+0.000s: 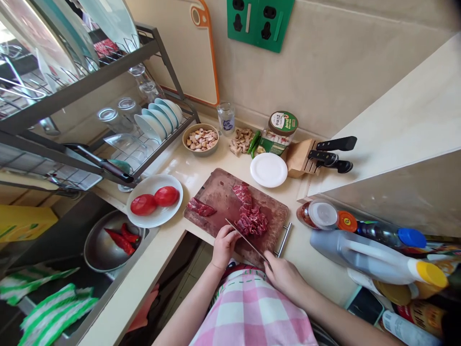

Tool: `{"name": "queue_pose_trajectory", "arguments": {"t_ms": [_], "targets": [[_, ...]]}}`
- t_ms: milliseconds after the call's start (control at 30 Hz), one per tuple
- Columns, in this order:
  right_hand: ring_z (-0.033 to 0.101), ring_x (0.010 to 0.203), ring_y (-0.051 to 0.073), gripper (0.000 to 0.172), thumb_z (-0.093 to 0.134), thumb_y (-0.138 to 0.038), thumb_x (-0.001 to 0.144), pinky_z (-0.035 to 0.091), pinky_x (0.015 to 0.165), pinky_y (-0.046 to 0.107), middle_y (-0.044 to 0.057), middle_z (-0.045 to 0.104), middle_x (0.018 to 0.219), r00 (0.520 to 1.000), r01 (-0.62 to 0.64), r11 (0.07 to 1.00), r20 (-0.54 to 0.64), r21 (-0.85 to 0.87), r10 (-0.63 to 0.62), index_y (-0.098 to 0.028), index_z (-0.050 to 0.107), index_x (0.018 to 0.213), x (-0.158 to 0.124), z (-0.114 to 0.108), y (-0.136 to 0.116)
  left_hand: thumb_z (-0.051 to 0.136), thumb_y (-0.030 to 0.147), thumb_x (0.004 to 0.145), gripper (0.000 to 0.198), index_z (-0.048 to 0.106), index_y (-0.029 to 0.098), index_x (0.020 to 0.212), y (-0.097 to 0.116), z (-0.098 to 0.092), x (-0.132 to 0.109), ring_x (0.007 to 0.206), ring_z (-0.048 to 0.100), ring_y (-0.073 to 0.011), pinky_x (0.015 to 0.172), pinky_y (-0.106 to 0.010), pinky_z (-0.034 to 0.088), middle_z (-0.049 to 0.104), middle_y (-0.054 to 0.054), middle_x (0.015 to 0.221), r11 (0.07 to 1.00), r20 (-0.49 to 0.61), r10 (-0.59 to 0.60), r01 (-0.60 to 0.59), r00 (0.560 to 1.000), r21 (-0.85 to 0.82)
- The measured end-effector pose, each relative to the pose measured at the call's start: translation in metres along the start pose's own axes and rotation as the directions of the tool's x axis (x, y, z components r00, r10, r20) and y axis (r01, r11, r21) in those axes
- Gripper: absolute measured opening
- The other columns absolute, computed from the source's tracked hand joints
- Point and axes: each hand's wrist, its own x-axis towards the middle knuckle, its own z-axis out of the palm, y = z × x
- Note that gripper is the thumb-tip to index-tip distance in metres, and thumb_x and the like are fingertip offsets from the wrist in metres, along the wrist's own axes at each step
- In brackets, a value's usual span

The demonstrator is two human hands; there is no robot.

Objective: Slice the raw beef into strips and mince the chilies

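Note:
A brown cutting board [219, 194] lies on the counter with raw red meat on it. A pile of cut meat pieces [251, 217] sits near the board's front, and one larger strip [200, 207] lies at its left. My right hand [284, 275] is closed round the handle of a knife [247, 241], whose blade points toward the cut pile. My left hand [224, 245] rests curled at the board's front edge, fingertips against the meat beside the blade.
A white plate with two tomatoes [155, 199] sits left of the board, above a metal bowl of red chillies [108, 245] in the sink. Behind are a bowl of nuts [200, 139], an empty white plate [269, 169], a knife block [306, 156] and a jar [282, 129]. Bottles [363, 250] crowd the right.

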Motion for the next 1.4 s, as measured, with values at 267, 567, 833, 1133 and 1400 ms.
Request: {"name": "queue_pose_trajectory", "arguments": {"t_ms": [267,567,833,1133,1400], "targets": [[0.06,0.067,0.014,0.019,0.033,-0.028,0.088,0.027,0.054,0.021,0.002,0.065,0.073,0.994,0.063,0.99,-0.096,0.125,-0.051,-0.021,0.051,0.09,0.015,-0.012,0.005,0.051,0.023,0.083,0.017,0.066,0.021,0.092,-0.001,-0.002,-0.01,0.091,0.055,-0.0174,0.079,-0.03,0.048,0.059,-0.006,0.096,0.993,0.001,0.079,-0.079,0.997,0.088],[0.061,0.071,0.014,0.021,0.031,-0.027,0.088,0.03,0.056,0.021,0.001,0.066,0.081,0.993,0.082,0.994,-0.094,0.071,-0.075,-0.025,0.05,0.097,-0.025,-0.007,0.01,0.046,0.02,0.085,0.02,0.066,0.02,0.082,-0.001,-0.002,-0.01,0.086,0.054,-0.0173,0.075,-0.03,0.047,0.059,-0.005,0.085,0.985,-0.008,0.096,-0.093,0.995,0.146],[0.063,0.068,0.015,0.02,0.032,-0.023,0.087,0.027,0.052,0.023,0.002,0.067,0.078,0.999,0.039,0.999,0.006,-0.009,-0.039,-0.023,0.051,0.095,-0.03,-0.007,0.019,0.046,0.022,0.085,0.02,0.066,0.022,0.083,-0.003,-0.001,-0.008,0.086,0.055,-0.017,0.076,-0.031,0.048,0.06,-0.004,0.084,0.992,0.003,0.073,-0.073,0.997,0.107],[0.062,0.065,0.015,0.018,0.034,-0.023,0.087,0.023,0.05,0.024,0.003,0.068,0.076,0.999,0.047,0.998,-0.008,-0.051,-0.048,-0.023,0.051,0.093,-0.012,-0.012,0.008,0.047,0.021,0.085,0.02,0.067,0.02,0.082,-0.004,-0.002,-0.004,0.085,0.057,-0.0168,0.073,-0.029,0.049,0.061,-0.004,0.085,0.996,-0.004,0.047,-0.046,0.999,0.08],[0.062,0.068,0.015,0.017,0.033,-0.025,0.088,0.025,0.052,0.023,0.002,0.067,0.077,0.998,0.055,0.998,-0.006,-0.006,-0.055,-0.023,0.05,0.091,-0.003,-0.021,0.002,0.049,0.023,0.084,0.019,0.067,0.02,0.086,-0.003,-0.002,-0.001,0.084,0.056,-0.0173,0.073,-0.03,0.049,0.061,-0.005,0.086,0.999,-0.015,0.033,-0.033,0.999,0.037]]}}
